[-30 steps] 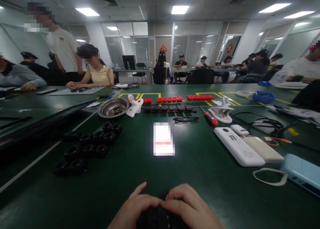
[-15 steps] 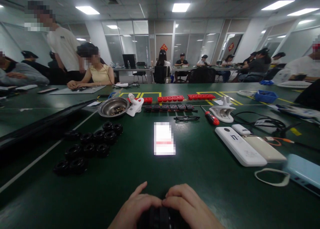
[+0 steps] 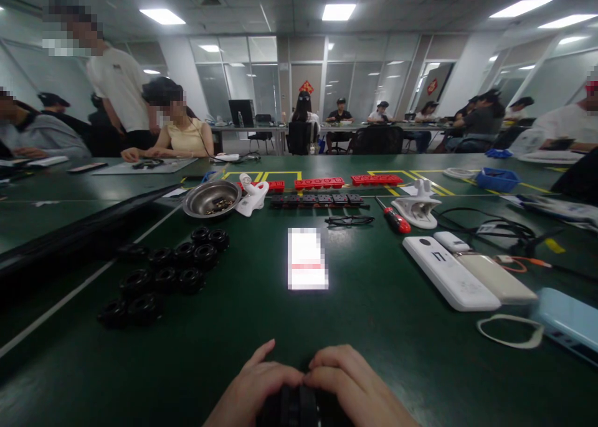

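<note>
At the bottom edge of the head view, my left hand (image 3: 255, 383) and my right hand (image 3: 348, 377) close around a dark black part (image 3: 299, 407). It looks rounded with a raised band, but most of it is hidden by my hands and cut off by the frame. My fingertips meet over its far side, and my left index finger sticks out. Several black ring-shaped parts (image 3: 166, 277) lie in a loose group on the green table to the left. Ahead of my hands lies a lit, blurred-out rectangle (image 3: 307, 259).
A metal bowl (image 3: 194, 200) holds small brass-coloured pieces. Behind are a black strip of modules (image 3: 317, 201) and red trays (image 3: 319, 183). To the right lie a red-and-black screwdriver (image 3: 397, 218), a white power bank (image 3: 448, 274), cables and a light-blue case (image 3: 572, 321). Other people sit around.
My hands and the black part stay nearly still. At the left, a seated person's hand has drawn back slightly from dark pieces on a mat.
</note>
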The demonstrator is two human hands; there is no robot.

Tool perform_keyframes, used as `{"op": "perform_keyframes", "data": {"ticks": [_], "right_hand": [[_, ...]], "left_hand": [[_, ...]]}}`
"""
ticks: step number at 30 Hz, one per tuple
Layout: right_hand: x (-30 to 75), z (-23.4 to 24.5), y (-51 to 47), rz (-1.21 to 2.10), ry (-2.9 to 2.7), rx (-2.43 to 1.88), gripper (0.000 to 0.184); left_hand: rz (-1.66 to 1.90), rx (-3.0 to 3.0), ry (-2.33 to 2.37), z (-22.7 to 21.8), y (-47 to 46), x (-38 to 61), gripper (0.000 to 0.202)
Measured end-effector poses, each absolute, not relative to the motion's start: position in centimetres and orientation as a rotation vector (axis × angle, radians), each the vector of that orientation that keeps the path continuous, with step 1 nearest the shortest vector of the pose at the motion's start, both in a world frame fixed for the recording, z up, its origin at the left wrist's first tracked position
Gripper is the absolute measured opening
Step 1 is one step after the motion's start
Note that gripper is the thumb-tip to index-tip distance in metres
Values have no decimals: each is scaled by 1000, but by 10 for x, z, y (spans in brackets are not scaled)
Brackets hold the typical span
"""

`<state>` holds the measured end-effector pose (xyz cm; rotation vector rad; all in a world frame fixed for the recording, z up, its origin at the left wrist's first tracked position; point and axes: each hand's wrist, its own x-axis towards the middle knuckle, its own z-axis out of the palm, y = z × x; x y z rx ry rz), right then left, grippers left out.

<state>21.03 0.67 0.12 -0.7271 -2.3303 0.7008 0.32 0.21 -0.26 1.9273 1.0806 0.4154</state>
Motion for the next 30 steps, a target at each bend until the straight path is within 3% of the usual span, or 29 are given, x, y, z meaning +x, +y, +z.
{"op": "perform_keyframes", "data": {"ticks": [6, 14, 23, 30], "right_hand": [[211, 5, 5, 784, -2341, -748, 38], [209, 8, 2, 619, -2322, -685, 30], [212, 2, 7, 711, -2374, -757, 41], [212, 8, 4, 712, -2358, -694, 34]], "left_hand": [[408, 1946, 1083, -1, 0, 4, 39], [406, 1988, 1067, 1, 0, 6, 34], [587, 1848, 1105, 5, -6, 3, 38], [425, 1956, 1048, -2, 1, 3, 38]]}}
